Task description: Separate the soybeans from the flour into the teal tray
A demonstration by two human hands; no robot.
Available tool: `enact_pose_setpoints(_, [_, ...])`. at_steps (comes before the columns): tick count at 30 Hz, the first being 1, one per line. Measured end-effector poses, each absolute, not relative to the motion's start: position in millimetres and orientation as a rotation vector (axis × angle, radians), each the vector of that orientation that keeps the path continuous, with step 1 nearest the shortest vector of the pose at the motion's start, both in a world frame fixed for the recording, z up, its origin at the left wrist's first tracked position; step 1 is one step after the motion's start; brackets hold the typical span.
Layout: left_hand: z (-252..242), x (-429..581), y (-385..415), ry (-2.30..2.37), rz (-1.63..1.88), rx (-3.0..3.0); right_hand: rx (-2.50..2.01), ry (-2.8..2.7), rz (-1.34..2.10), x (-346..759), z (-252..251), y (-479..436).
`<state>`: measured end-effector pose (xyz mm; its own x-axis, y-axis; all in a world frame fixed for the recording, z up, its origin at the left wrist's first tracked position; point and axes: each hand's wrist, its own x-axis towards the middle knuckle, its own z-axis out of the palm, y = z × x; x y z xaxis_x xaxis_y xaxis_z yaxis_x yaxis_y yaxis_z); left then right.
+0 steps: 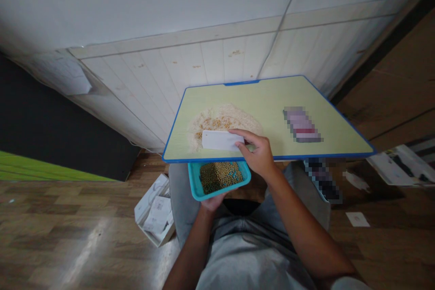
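Note:
My right hand (256,152) grips the right end of a flat white card (220,140), thumb on the near side and fingers on the far side. The card is held over the near part of a spread of pale grains (234,112) with yellowish beans (217,123) among them, on the table (275,93). Below the table's front edge, my left hand (214,201) holds up a turquoise plastic basket (195,186) from underneath; its fingers are mostly hidden. Inside the basket are dark green beans (210,176) at left and yellowish beans (231,172) at right.
A blurred-out flat item (302,124) lies on the table's right side. Beyond the table stands a white panelled wall (210,61) with a cable. On the wooden floor are a white box (156,213) with papers at left and a white square (357,219) at right.

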<state>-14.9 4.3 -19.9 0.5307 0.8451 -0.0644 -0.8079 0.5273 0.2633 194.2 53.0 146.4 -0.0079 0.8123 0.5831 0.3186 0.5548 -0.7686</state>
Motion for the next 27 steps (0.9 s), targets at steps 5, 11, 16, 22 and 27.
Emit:
enact_pose_setpoints(5, [-13.9,-11.7,2.1,0.340,1.037,0.192,-1.038,-1.552,0.503,196.6,147.7,54.8])
enact_pose_setpoints(11, [-16.4,-11.8,0.9,0.369,1.055,0.169,-1.096,-1.460,0.448,197.3,149.2,58.8])
enact_pose_setpoints(16, [-16.0,-11.5,0.1,0.403,1.066,0.134,-1.089,-1.450,0.474,196.9,147.2,61.3])
enact_pose_setpoints(22, [-4.0,-8.6,-0.3,0.429,1.089,0.089,-1.071,-1.463,0.515,192.9,146.1,60.8])
enact_pose_setpoints(27, [3.5,-5.1,-0.5,0.416,1.099,0.138,-1.047,-1.532,0.541,190.4,145.3,60.4])
